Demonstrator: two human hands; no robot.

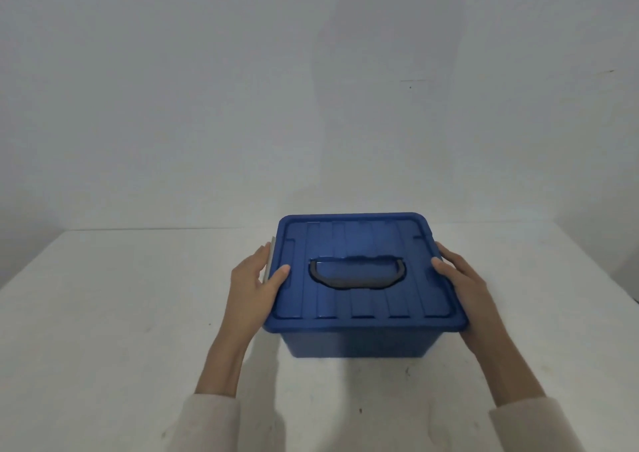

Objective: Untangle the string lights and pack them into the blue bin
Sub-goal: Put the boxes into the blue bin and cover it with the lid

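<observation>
Head view: your left hand (254, 278) and right hand (461, 280) clasp the blue bin (359, 342) at opposite ends. Each grip is closed on the lid (363, 240) rim, thumb on top. The bin is on the tabletop (103, 313), lid on.

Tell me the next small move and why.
Probably unclip and lift the lid: it sits closed on the blue bin, the left hand and right hand pinch its side edges, thumbs on top, and no string lights are in view.
</observation>
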